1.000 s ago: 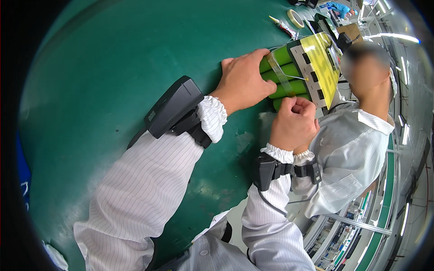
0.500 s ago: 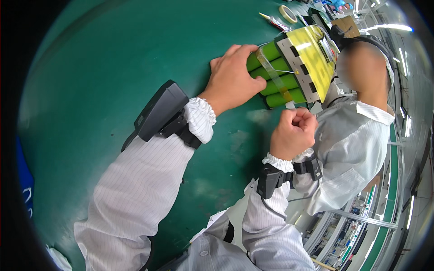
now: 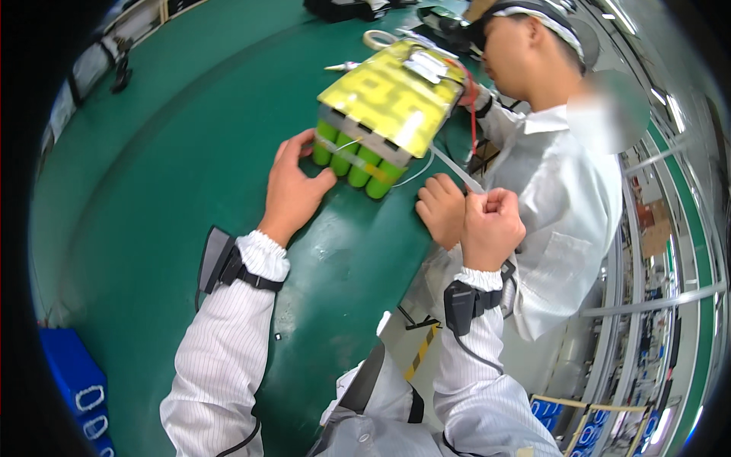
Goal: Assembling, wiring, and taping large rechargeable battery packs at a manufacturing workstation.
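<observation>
A battery pack [image 3: 384, 99] with a yellow top board and green cylindrical cells stands on the green table. My left hand [image 3: 293, 186] grips its near left corner, thumb at the front cells and fingers round the side. A pale strip of tape [image 3: 457, 166] runs taut from the pack's right side to my right hand [image 3: 493, 228], which pinches its end. Clear tape also crosses the front of the cells, with a thin white wire over it. Just left of my right hand is a co-worker's hand [image 3: 440, 209], apart from the pack.
The co-worker [image 3: 563, 198] sits close on the right, the other hand by red wires at the pack's far side. A tape roll [image 3: 379, 39] and a pointed tube [image 3: 343, 67] lie behind the pack. Blue bins [image 3: 76, 373] stand at the lower left.
The view has swung, and the pack now shows more of its top. My right hand has drawn away from the pack, with a longer length of tape stretched out. The co-worker's hand now shows beside it.
</observation>
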`<act>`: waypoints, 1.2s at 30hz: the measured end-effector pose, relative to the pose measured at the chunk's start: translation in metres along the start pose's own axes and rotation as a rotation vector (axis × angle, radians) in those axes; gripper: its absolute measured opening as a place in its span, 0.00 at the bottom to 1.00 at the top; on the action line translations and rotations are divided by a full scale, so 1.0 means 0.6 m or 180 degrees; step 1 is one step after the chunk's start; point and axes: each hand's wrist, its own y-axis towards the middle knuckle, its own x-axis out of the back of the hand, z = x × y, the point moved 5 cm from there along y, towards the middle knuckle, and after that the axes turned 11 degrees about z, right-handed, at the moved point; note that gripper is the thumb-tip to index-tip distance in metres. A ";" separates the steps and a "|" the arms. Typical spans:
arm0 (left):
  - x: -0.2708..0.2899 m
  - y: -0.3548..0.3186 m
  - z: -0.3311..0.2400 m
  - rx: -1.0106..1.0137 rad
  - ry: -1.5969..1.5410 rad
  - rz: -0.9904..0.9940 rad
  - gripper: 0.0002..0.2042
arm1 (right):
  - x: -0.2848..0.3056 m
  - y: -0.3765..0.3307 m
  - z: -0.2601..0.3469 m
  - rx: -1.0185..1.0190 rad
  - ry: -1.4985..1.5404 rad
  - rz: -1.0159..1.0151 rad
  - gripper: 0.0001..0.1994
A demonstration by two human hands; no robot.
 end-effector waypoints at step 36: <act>-0.005 0.010 0.015 0.0269 -0.0226 0.0146 0.27 | 0.049 -0.022 -0.038 -0.0149 -0.0216 -0.0227 0.06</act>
